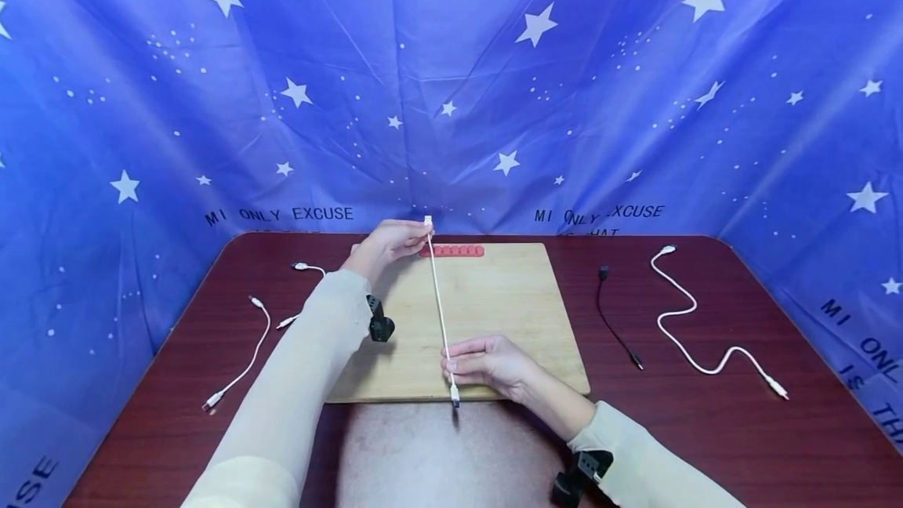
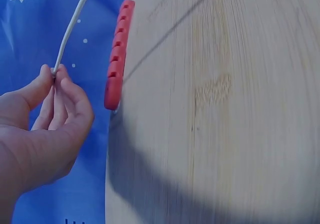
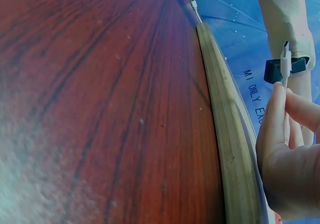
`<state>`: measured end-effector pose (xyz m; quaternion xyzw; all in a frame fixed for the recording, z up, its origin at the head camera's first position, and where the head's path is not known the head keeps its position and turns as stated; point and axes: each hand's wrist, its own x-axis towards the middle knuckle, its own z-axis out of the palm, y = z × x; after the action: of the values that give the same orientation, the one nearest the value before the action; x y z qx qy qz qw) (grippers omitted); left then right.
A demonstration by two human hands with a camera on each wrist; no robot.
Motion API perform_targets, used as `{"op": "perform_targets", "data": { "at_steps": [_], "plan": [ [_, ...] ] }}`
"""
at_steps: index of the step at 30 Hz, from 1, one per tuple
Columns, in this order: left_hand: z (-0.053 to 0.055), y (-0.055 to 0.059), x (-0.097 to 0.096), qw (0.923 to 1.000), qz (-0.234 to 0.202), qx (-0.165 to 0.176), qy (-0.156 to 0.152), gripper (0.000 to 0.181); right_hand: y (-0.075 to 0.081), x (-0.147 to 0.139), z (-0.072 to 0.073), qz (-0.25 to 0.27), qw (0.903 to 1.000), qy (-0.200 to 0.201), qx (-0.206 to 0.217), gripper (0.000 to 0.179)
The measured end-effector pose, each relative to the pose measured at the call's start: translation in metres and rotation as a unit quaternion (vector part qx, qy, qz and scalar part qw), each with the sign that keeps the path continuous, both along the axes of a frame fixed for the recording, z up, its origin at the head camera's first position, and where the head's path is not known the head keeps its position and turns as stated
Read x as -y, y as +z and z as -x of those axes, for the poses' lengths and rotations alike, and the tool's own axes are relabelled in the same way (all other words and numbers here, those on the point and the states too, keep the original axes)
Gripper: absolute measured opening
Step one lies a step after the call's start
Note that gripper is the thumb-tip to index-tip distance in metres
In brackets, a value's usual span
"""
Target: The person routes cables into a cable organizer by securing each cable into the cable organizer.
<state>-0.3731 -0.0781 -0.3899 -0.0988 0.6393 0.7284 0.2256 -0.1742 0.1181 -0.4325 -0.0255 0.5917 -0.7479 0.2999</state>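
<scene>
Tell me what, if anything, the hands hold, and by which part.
A thin white cable: the left hand pinches its far connector end, the right hand pinches just behind its near connector.

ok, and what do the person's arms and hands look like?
Left sleeve and right sleeve: long, cream, ending near the wrists. Left camera and right camera: black, boxy, one per wrist. Left hand and right hand: bare, no gloves.
</scene>
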Motion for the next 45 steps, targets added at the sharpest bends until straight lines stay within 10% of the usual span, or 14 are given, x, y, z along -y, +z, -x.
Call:
{"op": "perform_targets", "data": {
  "at_steps": [31,45],
  "plan": [
    [0.02,-0.012,0.005,0.9954,0.059,-0.05,-0.057,0.045,0.007,0.008,-0.008,-0.078,0.9918,-0.097,-0.029,0.04],
    [0.021,-0.021,-0.003,0.9919,0.099,-0.078,-0.01,0.044,0.007,0.013,-0.003,-0.086,0.9886,-0.12,-0.031,0.038]
  ]
}}
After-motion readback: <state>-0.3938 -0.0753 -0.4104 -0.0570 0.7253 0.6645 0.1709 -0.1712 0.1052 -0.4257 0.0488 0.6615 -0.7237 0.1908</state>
